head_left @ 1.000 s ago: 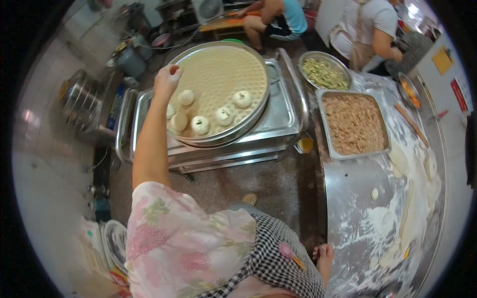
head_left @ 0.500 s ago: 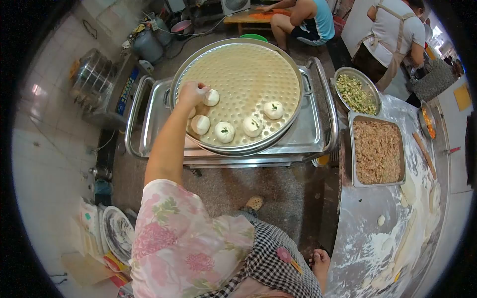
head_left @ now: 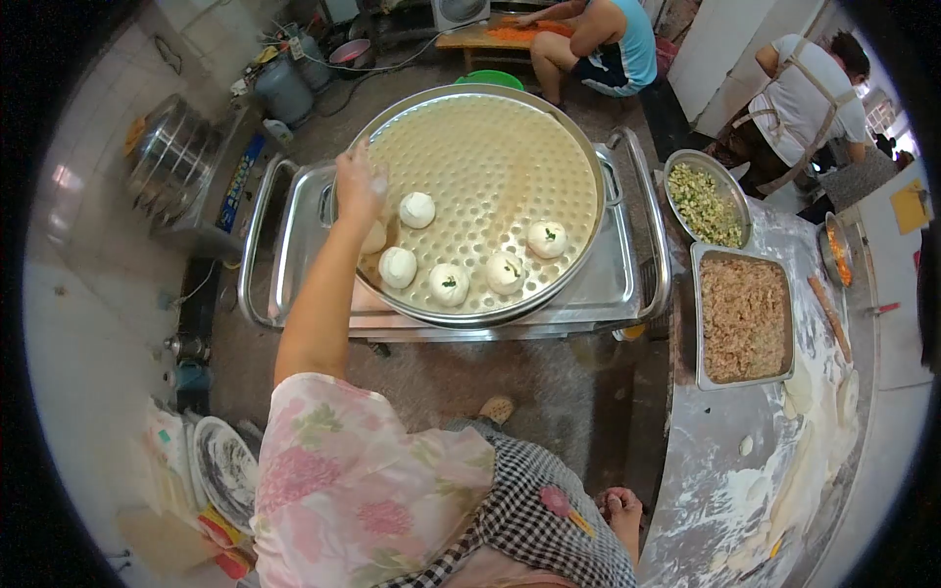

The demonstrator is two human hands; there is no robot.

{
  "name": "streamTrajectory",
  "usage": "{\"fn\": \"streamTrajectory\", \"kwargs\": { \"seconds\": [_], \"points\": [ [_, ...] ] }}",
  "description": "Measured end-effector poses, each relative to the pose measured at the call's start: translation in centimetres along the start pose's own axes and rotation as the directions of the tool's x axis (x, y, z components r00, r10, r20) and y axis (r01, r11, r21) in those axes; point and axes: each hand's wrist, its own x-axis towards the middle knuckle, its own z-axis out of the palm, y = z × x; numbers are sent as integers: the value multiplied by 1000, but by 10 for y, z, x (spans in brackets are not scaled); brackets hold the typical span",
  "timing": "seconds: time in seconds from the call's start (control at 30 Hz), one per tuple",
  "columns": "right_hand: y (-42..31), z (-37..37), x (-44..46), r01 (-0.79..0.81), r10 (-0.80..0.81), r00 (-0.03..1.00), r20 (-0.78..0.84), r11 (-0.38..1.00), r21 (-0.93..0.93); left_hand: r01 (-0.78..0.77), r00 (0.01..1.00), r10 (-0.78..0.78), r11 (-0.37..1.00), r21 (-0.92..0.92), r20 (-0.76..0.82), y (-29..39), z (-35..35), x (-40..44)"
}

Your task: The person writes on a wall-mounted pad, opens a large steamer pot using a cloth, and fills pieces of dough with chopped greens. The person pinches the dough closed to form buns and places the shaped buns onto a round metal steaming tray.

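Note:
My left hand (head_left: 361,186) is over the left rim of a round steamer tray (head_left: 470,147) with a dimpled base. Its fingers reach toward the rim, somewhat apart and slightly blurred, with no bun in them. Nearest to it are a white bun (head_left: 417,210) and another bun (head_left: 374,237) partly hidden by my wrist. More buns line the front of the tray: a plain one (head_left: 397,267), and three topped with green leaf bits, including one (head_left: 448,284) at the front. Low beside my checked apron, my right hand (head_left: 619,510) has curled fingers; their contents are hidden.
The tray rests on a metal cart (head_left: 613,279) with rails. To the right, a floured table (head_left: 720,431) holds a pan of minced filling (head_left: 743,318), a bowl of chopped greens (head_left: 704,201), a rolling pin (head_left: 830,318) and dough (head_left: 794,480). Two people work behind.
My left hand has let go of the bun, which stays on the tray, and moved up and left to the rim. The view has shifted slightly. My right hand remains low and curled.

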Motion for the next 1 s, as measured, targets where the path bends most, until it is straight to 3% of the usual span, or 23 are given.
{"fn": "streamTrajectory", "kwargs": {
  "seconds": [0.07, 0.1, 0.13, 0.17, 0.23, 0.27, 0.3, 0.33, 0.4, 0.47, 0.53, 0.57, 0.6, 0.7, 0.73, 0.77, 0.8, 0.83, 0.87, 0.9, 0.93, 0.97, 1.0],
  "points": [
    [-20, 5, -5, -79, 79, 997, -9, 997, 18, 18, 952, -6, 999, -34, 305, 4, 5, -10],
    [-11, 6, 0, -49, 43, 998, 50, 992, 120, 89, 890, -71, 996, -18, 450, 10, 5, -17],
    [3, 7, 9, -6, -10, 998, 68, 972, 235, 2, 890, 14, 999, -34, 456, 12, 11, -26],
    [16, 6, 13, 41, -67, 996, 64, 937, 348, 19, 883, 57, 988, -156, 467, 10, 11, -36],
    [31, 12, 19, 210, -208, 978, 29, 968, -134, -20, 850, 72, 994, -104, 522, -4, 26, -35],
    [37, 14, 19, 242, -239, 969, 55, 891, -384, -92, 859, 111, 994, -63, 500, -4, 14, -38],
    [29, 16, 12, 189, -197, 980, 0, 942, -279, -138, 883, 135, 990, -28, 450, -9, 17, -41],
    [41, 16, 14, 260, -284, 959, -26, 909, -326, -103, 862, 77, 994, 24, 501, -8, 18, -40],
    [61, 23, 20, 378, -445, 893, -68, 824, -423, -185, 856, 155, 983, 11, 494, 3, 18, -32],
    [7, 20, -10, 192, -220, 975, -22, 892, -410, -222, 822, 127, 969, 106, 556, -8, 36, -22],
    [-3, 12, -25, 314, -348, 937, -29, 876, -366, -148, 791, 92, 988, 44, 605, 7, 21, -18],
    [-1, 5, -27, 353, -407, 913, -9, 803, -480, -248, 806, 160, 966, 79, 570, 3, 18, -19],
    [19, 3, -19, 384, -429, 902, -44, 847, -368, -337, 820, 230, 934, 117, 525, 7, 20, -13],
    [45, 0, -36, 202, -221, 952, -213, 973, -108, -641, 764, 618, 761, 100, 186, 93, 2, -14],
    [49, -6, -45, 160, -159, 953, -259, 987, -17, -537, 793, 508, 843, -8, 336, 158, -19, -31],
    [59, -9, -53, 246, -233, 902, -363, 969, -11, -403, 779, 394, 910, -91, 488, 217, -34, -47],
    [67, -14, -62, 224, -213, 876, -432, 974, -25, -248, 727, 442, 882, -400, 526, 228, 0, -60],
    [74, -20, -74, 197, -186, 846, -500, 980, -32, -44, 666, 507, 759, -649, 547, 241, 52, -85],
    [81, -26, -84, 167, -159, 806, -571, 985, -39, 84, 554, 547, 713, -696, 628, 299, 39, -142],
    [71, -37, -103, 157, -30, 801, -599, 974, 161, 224, 431, 576, 678, -700, 695, 358, 26, -199],
    [85, -42, -113, 204, -41, 769, -638, 962, 183, -489, 103, 972, 234, -840, 211, 392, 29, -250],
    [102, -46, -124, 253, -53, 736, -675, 946, 202, -384, -31, 922, 346, -856, 386, 432, 0, -305],
    [116, -51, -131, 304, -63, 699, -712, 928, 216, -399, -154, 982, 40, -916, 110, 456, 6, -359]
  ]
}}
